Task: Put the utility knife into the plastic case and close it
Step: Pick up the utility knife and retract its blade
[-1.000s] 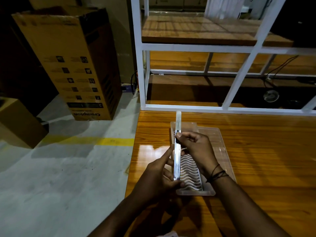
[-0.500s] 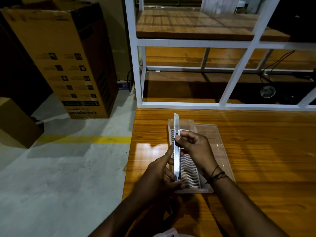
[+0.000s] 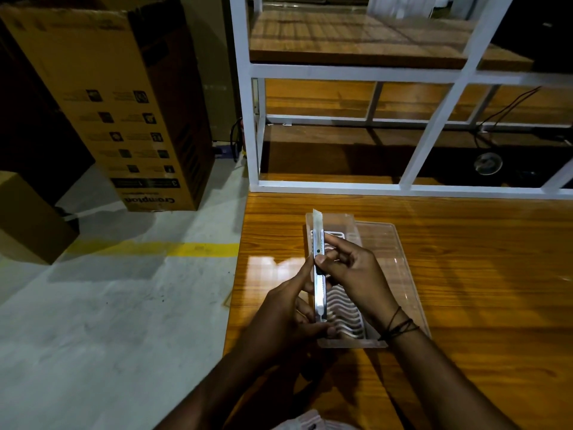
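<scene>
From the head view, both forearms rise from the bottom edge, where they are cut off, and the hands cover much of what they hold. The left hand (image 3: 286, 318) pinches the near end of the utility knife (image 3: 319, 283), thumb under its butt and forefinger stretched up along its left side; the knife's lower tip is hidden behind that thumb. The right hand (image 3: 350, 274) closes on the knife's middle from the right, thumb pressed on a dark slider, the other fingers curled behind. The knife is slim, silvery and ridged along one edge, held edge-up and pointing away from the person, with a pale blade tip jutting past the right hand's fingertips. Directly beneath both hands lies the plastic case (image 3: 400, 274), open on the desk (image 3: 480, 290): it is clear, so its edges are hard to trace against the glossy orange wood, and its wavy white ribbed insert (image 3: 347, 315) shows just right of the knife. Dark thread bands (image 3: 400, 324) circle the right wrist. Beyond the hands stands a white metal frame (image 3: 341, 184); to the left hand's far side is a cardboard box (image 3: 124, 103), its print too dim to read fully.
</scene>
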A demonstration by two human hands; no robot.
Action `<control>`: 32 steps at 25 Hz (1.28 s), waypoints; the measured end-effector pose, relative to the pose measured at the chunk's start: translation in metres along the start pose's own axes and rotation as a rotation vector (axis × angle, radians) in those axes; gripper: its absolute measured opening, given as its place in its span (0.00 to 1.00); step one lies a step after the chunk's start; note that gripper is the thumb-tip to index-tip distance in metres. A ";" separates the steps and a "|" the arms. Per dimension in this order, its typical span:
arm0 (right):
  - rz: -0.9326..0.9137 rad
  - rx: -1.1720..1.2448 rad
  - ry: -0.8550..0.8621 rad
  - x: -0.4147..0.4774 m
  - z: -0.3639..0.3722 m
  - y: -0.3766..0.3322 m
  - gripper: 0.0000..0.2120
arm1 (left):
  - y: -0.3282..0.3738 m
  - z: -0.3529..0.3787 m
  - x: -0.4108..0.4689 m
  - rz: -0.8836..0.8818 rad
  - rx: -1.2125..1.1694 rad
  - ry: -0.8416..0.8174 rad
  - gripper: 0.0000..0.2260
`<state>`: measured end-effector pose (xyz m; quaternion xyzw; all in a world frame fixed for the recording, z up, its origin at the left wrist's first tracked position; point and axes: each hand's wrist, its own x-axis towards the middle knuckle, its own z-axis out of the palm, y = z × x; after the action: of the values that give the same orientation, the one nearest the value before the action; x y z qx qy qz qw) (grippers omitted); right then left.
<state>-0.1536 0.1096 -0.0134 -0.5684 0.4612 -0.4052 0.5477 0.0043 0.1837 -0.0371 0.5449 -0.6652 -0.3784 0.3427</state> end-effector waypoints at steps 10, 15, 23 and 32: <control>-0.013 0.002 -0.039 -0.012 -0.001 0.001 0.28 | -0.001 0.002 0.000 -0.015 -0.012 0.010 0.54; 0.010 0.024 -0.061 -0.017 -0.001 0.002 0.29 | 0.000 0.001 0.001 -0.009 -0.021 0.018 0.55; 0.004 0.091 -0.086 -0.023 0.001 0.011 0.32 | 0.000 -0.002 0.004 0.016 -0.044 0.017 0.56; 0.039 0.110 -0.051 -0.030 -0.007 0.011 0.11 | 0.000 0.004 0.011 0.093 -0.046 0.115 0.49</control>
<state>-0.1688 0.1376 -0.0223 -0.5386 0.4351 -0.4044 0.5976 -0.0009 0.1734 -0.0387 0.5265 -0.6600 -0.3451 0.4100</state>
